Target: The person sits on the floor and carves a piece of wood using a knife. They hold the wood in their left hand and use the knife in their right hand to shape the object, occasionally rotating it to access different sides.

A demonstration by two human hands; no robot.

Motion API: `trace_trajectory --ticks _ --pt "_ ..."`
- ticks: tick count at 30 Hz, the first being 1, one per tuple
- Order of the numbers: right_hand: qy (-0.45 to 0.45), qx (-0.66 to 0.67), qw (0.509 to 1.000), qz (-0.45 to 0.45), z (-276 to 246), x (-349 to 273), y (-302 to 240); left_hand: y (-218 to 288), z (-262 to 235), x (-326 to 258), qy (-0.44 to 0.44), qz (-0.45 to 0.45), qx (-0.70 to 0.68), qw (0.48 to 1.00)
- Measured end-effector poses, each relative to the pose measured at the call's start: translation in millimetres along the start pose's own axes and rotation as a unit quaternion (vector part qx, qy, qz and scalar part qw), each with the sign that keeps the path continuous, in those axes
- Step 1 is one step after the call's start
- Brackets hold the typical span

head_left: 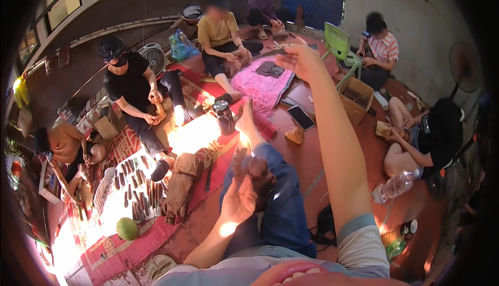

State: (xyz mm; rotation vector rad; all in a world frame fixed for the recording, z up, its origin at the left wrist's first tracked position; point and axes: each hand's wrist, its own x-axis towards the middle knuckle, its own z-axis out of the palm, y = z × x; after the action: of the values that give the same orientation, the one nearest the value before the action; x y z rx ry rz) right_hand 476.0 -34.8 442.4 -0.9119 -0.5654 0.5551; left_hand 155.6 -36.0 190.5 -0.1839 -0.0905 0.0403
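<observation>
Far to my left, a green round fruit (127, 229) lies on the red patterned mat (112, 255) beside rows of dark carving tools (136, 190). My left hand (238, 201) cups the dark brown wooden carving (253, 170), knobby and rounded, resting on my blue-trousered thigh (283, 203). My right hand (301, 60) is raised far out in front, fingers loosely spread, holding nothing.

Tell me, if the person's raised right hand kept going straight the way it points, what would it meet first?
Probably nothing close: the right hand is lifted in open air, pointing toward the dark tools on the pink cloth and the seated person in yellow beyond. Depth is hard to judge.
</observation>
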Motion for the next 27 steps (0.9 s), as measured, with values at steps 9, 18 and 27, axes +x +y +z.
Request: trace_trajectory --ticks 9,18,27 --pt "-0.029 -0.025 0.998 0.055 -22 13 2 -3 6 8 0.018 0.019 0.053 0.998" --pt "-0.030 0.016 0.999 -0.032 -22 -88 41 5 13 11 0.025 0.030 0.079 0.996" --pt "-0.033 0.070 0.997 -0.016 -18 -235 98 2 16 16 0.093 0.044 0.071 0.992"
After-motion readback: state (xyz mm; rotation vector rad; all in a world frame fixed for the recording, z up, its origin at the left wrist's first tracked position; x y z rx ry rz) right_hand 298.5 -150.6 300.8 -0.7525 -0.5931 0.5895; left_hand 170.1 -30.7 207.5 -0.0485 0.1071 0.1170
